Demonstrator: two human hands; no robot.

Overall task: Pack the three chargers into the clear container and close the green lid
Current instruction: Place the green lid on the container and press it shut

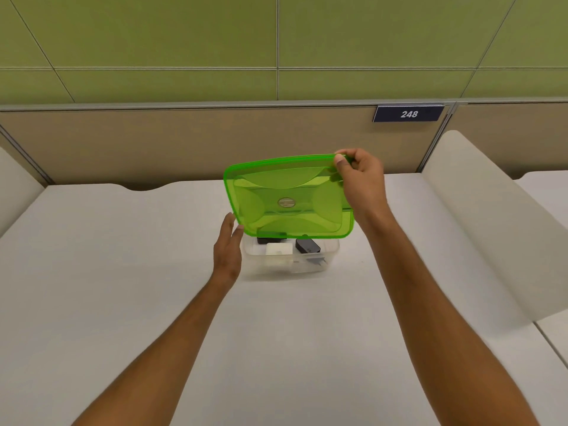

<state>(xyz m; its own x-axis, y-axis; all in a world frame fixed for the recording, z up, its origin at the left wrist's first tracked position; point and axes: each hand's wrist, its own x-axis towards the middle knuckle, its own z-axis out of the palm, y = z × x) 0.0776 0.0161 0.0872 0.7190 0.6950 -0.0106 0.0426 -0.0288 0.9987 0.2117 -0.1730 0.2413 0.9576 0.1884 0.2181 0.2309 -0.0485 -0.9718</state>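
Observation:
The clear container (330, 252) rests on the white table in the middle of the view. Inside it lie a white charger (278, 250), a dark charger with prongs (307, 246) to its right, and a black charger (270, 240) behind, partly hidden. The translucent green lid (287, 198) hangs tilted above the container, its far edge raised. My right hand (361, 179) pinches the lid's far right corner. My left hand (228, 247) is open beside the container's left wall, fingertips touching the lid's near left corner.
The white table (123, 272) spreads wide on all sides. A beige partition (184, 142) with a "248" sign (408, 114) stands behind. White curved dividers (491, 226) rise at the right and far left.

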